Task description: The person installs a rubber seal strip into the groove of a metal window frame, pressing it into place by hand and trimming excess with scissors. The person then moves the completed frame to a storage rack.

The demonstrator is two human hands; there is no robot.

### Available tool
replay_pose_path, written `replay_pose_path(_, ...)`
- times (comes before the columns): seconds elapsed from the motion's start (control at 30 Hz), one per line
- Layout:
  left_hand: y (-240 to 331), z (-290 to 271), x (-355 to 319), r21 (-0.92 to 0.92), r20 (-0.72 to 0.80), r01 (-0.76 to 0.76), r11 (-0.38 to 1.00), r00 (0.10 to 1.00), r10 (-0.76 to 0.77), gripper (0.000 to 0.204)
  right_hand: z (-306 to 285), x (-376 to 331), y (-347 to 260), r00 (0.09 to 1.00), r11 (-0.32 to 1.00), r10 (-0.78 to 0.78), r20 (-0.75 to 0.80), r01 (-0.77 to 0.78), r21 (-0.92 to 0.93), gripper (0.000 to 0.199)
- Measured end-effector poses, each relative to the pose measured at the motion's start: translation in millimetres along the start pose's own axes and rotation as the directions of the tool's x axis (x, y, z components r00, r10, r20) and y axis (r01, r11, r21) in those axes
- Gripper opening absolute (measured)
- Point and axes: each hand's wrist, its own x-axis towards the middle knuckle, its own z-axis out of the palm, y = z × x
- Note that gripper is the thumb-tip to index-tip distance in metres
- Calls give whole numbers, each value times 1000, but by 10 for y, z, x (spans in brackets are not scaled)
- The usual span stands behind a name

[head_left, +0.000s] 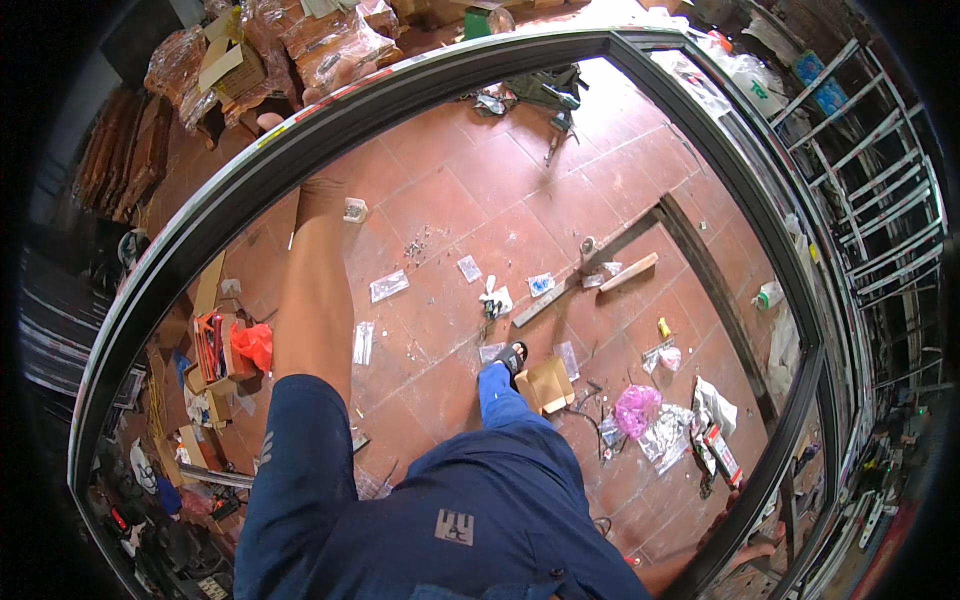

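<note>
A large dark metal frame (190, 235), like a window or door frame, stands around me and spans most of the view. Its far rail runs across the upper left, where my left arm reaches up to it. My left hand (269, 121) is closed on this rail, with the palm hidden behind the metal and only some fingertips showing. At the lower right, my right forearm passes behind the near side of the frame. My right hand (762, 551) shows partly beyond that bar and appears to grip it; the bar covers much of it.
Red floor tiles carry a power drill (562, 122), a wooden-handled hammer (628, 272), an L-shaped metal bar (715, 290), a cardboard box (547, 385), a pink plastic bag (638, 410) and small packets. Metal ladder-like racks (880, 170) stand at right. Wrapped wooden furniture (290, 60) sits at the far left.
</note>
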Motion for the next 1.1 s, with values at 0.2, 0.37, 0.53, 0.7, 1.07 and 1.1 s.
replay_pose_path(0.2,-15,-1019,644,-68,-25,35,997,999,-36,82,706,1189,216,998,998,55,-1,-55,-27,122)
replay_pose_path(0.37,-492,-2316,1493,89,-318,-10,996,947,38,103,1207,1991,394,997,997,69,18,-68,-39,124)
replay_pose_path(0.53,-1263,-3966,2221,206,0,-90,974,996,92,80,1942,2984,688,993,985,117,9,-115,-125,126)
replay_pose_path(0.7,-1045,-5968,2414,-511,-438,-134,849,890,-123,49,2561,4103,1328,962,961,256,98,-243,-128,131)
replay_pose_path(1.07,-1766,-7522,3994,-205,-441,-134,969,897,31,37,4474,6667,1359,965,734,101,-244,-237,-636,136)
replay_pose_path(1.1,-1896,-7683,4199,-213,-464,-101,972,886,-10,37,4517,6962,1373,958,733,108,-264,-256,-630,137)
